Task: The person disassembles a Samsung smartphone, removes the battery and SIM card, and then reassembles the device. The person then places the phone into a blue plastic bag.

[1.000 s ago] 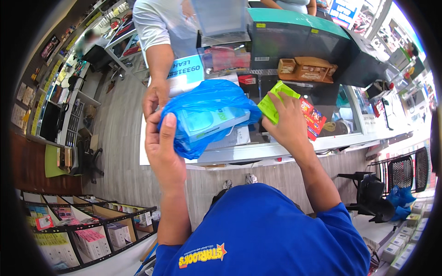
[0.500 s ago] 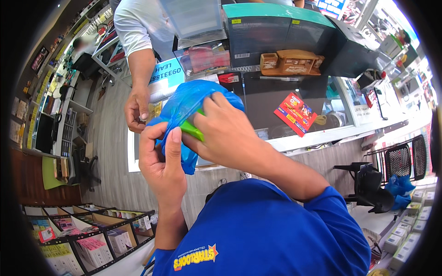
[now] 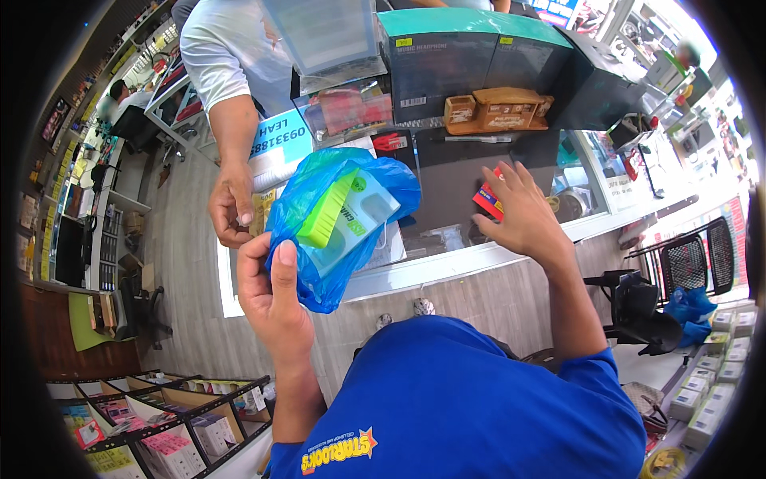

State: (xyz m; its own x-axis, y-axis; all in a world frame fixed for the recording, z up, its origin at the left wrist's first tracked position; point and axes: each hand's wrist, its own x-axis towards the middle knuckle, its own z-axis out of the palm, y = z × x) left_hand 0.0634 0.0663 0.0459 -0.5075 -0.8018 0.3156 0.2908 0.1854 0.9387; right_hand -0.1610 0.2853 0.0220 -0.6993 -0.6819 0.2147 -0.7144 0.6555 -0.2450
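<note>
A thin blue plastic bag (image 3: 291,188) hangs over the counter's near left part, its mouth spread wide. My left hand (image 3: 275,283) pinches the bag's near left edge between thumb and fingers. Inside the bag lie a pale blue-and-white box (image 3: 371,206) and a bright green ribbed item (image 3: 329,209), whose kind I cannot make out. To the right, my right hand (image 3: 519,211) is open, fingers spread over a red printed card (image 3: 487,201) that it partly covers. Whether the fingertips touch the card, I cannot tell.
Across the counter, another person's hand (image 3: 233,203) is close to the bag's left side. Dark boxes (image 3: 439,76) and a wooden desk holder (image 3: 499,110) line the far side. A pen (image 3: 477,139) lies before the holder. Divided shelves (image 3: 171,419) stand at lower left.
My right hand has come out of the bag and moved right, over the red card. The bag now gapes, showing the box and green item. My left hand keeps its hold.
</note>
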